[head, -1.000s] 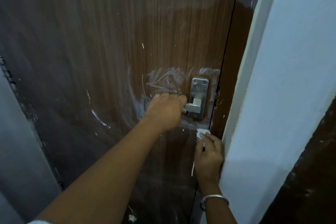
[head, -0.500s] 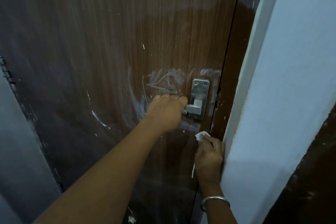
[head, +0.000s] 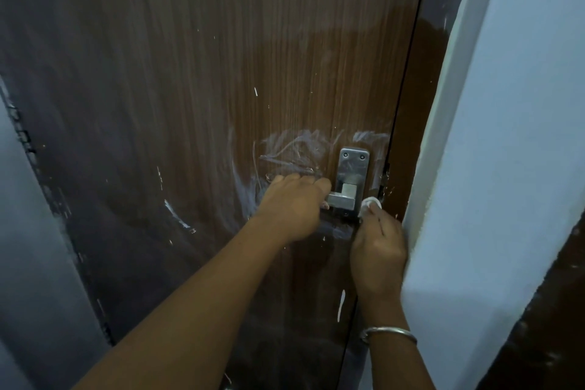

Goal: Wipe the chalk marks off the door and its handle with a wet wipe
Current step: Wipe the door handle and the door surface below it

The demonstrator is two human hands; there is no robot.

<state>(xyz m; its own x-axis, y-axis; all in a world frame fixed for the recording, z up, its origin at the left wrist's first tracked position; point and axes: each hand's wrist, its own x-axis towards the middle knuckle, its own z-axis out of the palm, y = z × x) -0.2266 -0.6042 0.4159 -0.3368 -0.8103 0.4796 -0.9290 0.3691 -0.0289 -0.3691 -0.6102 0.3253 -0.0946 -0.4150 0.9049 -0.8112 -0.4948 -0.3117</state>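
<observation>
Wall corner (head: 474, 168) crowds right hand (head: 378, 250); left hand (head: 294, 206) grips handle (head: 343, 198).

left hand (head: 292, 209): grips handle (head: 340, 198), frame centre
right hand (head: 378, 245): presses wet wipe (head: 368, 203) beside plate (head: 353, 168)
chalk marks (head: 294, 149): smeared on door (head: 190, 73)

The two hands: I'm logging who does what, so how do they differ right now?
The left hand grips the door handle bare; the right hand pinches a wet wipe beside the handle plate. Only the right wrist wears a bangle. Both are closed around something.
</observation>
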